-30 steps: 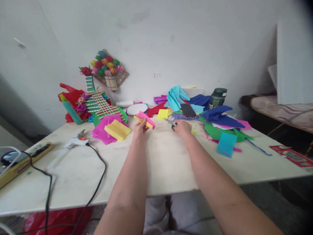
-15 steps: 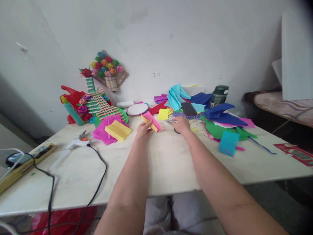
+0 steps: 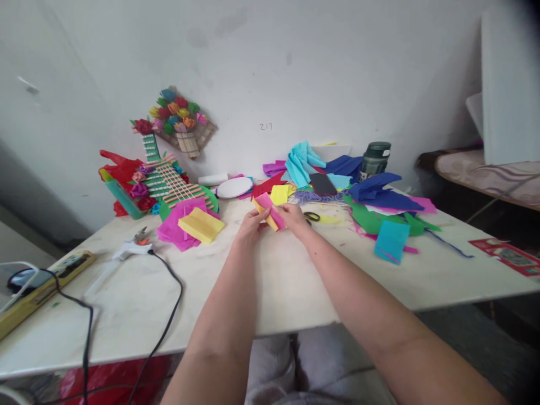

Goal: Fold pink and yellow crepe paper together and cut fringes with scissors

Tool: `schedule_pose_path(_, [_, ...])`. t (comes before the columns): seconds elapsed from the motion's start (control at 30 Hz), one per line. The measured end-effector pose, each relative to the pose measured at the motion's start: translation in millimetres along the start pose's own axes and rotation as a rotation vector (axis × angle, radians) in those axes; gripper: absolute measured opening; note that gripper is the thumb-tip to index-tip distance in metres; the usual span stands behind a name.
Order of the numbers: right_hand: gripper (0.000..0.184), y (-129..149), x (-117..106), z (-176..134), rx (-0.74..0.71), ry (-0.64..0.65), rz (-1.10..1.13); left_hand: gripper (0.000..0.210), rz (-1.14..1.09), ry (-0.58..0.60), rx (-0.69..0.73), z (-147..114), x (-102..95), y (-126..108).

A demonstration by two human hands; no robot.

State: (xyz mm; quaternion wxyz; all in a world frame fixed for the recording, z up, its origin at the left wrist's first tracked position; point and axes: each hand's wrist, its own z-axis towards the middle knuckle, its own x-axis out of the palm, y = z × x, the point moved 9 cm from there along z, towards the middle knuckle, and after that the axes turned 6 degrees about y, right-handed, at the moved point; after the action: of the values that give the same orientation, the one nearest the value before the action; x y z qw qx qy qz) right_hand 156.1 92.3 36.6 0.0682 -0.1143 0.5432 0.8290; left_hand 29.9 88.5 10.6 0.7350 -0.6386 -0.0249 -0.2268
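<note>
A folded strip of pink and yellow crepe paper [image 3: 266, 205] is held up over the middle of the table. My left hand [image 3: 252, 223] pinches it from the left, thumb on top. On its right side my right hand [image 3: 292, 216] grips the paper with closed fingers. Scissors with dark handles [image 3: 311, 217] lie just beyond my right hand, their blades hidden behind it. Close behind are a yellow paper piece [image 3: 280, 194], a tangle of purple yarn [image 3: 306, 196] and a dark phone [image 3: 323, 184].
To the left lie yellow paper [image 3: 202, 226] on magenta paper, a paper-flower guitar [image 3: 169, 180] and a white glue gun [image 3: 134, 247] with a black cord. Blue [image 3: 382, 194] and green paper [image 3: 367, 218] spread to the right, near a dark green bottle [image 3: 374, 160].
My right hand has left the scissors on the table and moved left to take hold of the crepe paper. My left hand keeps its grip on the paper.
</note>
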Motion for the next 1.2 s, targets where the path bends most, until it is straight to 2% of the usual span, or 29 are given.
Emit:
schedule_pose_path(0.1, [0.037, 4.0, 2.8, 0.7, -0.025, 0.036, -0.075, 0.031, -0.009, -0.014, -0.007, -1.1, 0.0, -0.1])
schedule_pose_path(0.23, [0.029, 10.4, -6.5, -2.1, 0.006, -0.063, -0.347, 0.032, -0.062, -0.035, -0.037, -3.8, 4.8, -1.7])
schedule_pose_path(0.33, [0.024, 19.5, -10.4, -6.8, -0.003, -0.122, -0.56, 0.037, -0.107, -0.095, -0.064, -6.1, 6.9, -1.6])
schedule_pose_path(0.43, [0.024, 26.2, -10.3, -10.7, -0.039, -0.15, -0.639, 0.039, -0.075, -0.139, -0.067, -6.0, 7.3, -1.3])
schedule_pose_path(0.57, [0.025, 24.4, -11.1, -10.3, -0.051, -0.156, -0.568, 0.041, -0.071, -0.181, -0.022, -2.9, 0.6, -1.2])
schedule_pose_path(0.9, [0.023, 13.6, -22.4, -5.7, -0.013, -0.197, -0.342, 0.026, -0.135, -0.202, -0.047, -6.2, -17.3, -4.6])
schedule_pose_path(1.07, [0.026, 10.0, -25.9, -6.0, -0.01, -0.213, -0.232, 0.024, -0.12, -0.153, -0.122, -7.6, -20.9, -2.6])
schedule_pose_path(1.2, [0.027, 3.3, -26.3, -4.6, 0.005, -0.209, -0.082, 0.025, -0.089, -0.131, -0.123, -8.2, -22.1, -4.1])
